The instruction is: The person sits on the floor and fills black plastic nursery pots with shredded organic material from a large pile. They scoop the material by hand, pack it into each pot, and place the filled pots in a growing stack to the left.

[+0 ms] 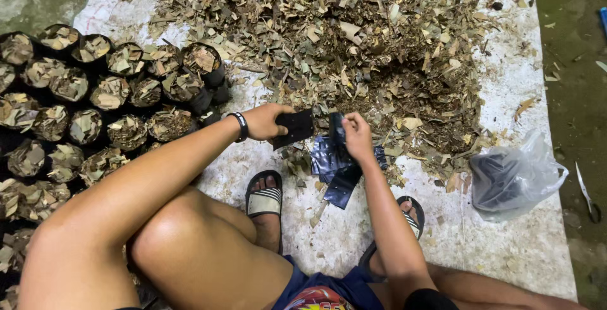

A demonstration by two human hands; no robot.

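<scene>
Left hand [264, 121] is closed on a flat black plastic bag [294, 127], thumb on top, fingers underneath, gripping its 9 o'clock edge. Right hand [357, 137] pinches narrow on the top of a second black bag strip [337, 127], which runs down into a loose stack of empty black bags [335, 170] lying on the white sheet [506, 247] between the two sandalled feet.

Handling judgement: the bags look like thin film, very light, limp, likely slick and prone to clinging together. They won't hold shape unsupported. Best grip is at the open mouth edge, thumb against forefinger, rubbing to part the two layers. Low tear risk but easy to crumple.

Dry leaf pile [354, 38] sits at 12 o'clock from the hands, just beyond them; light, crumbly, loose fill. Filled black bags [107, 95] stand packed upright at 9 to 10 o'clock, touching each other. Clear plastic bag [515, 177] with dark contents lies at 3 o'clock, well apart. Scissors [587, 195] lie further out at 3 o'clock on the ground.
</scene>
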